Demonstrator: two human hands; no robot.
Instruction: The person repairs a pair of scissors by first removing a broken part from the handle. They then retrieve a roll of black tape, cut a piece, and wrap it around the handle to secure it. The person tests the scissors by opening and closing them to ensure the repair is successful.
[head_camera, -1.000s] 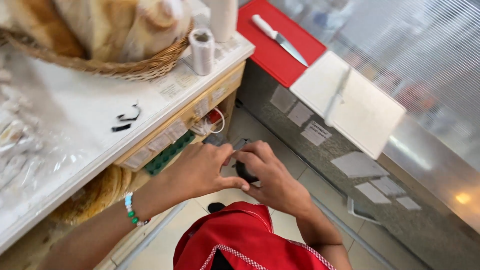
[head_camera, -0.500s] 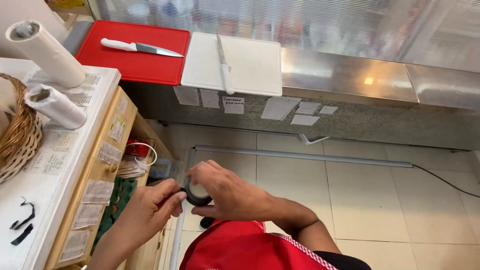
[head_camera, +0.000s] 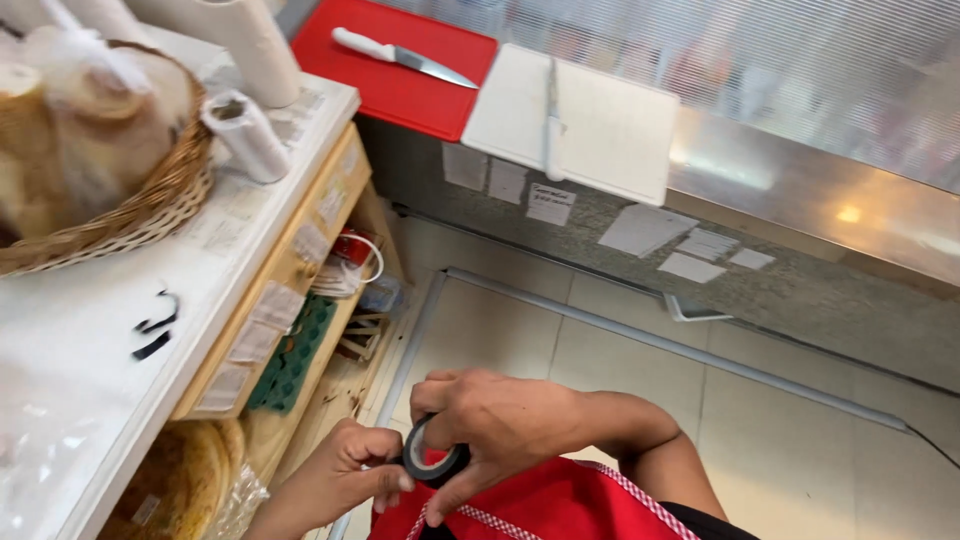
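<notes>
A wicker basket (head_camera: 150, 215) is set at the far left on a white counter (head_camera: 90, 390). Short black strips (head_camera: 155, 325) lie on the counter below the basket. Two white rolls (head_camera: 245, 135) are placed just beside the basket, at the counter's far end. Below the counter edge, a wooden shelf (head_camera: 300, 400) is seen with a green tray (head_camera: 295, 355) on it.

The left hand (head_camera: 350, 470) is held low in the view, in front of the shelf. Its fingers are curled together, and the fingertips are pressed against the left side of a black tape roll (head_camera: 432, 462). The tape roll is held between both hands, above a red apron (head_camera: 560, 505). The right hand (head_camera: 500, 425) is laid over the roll from the right; its thumb and fingers are clamped on the roll's rim.

Further back, a red board (head_camera: 400, 90) carries a white-handled knife (head_camera: 400, 55). A white board (head_camera: 600, 130) is set touching it on the right, with a second knife (head_camera: 550, 120) laid on it. Paper notes (head_camera: 640, 228) are stuck to the wall below.
</notes>
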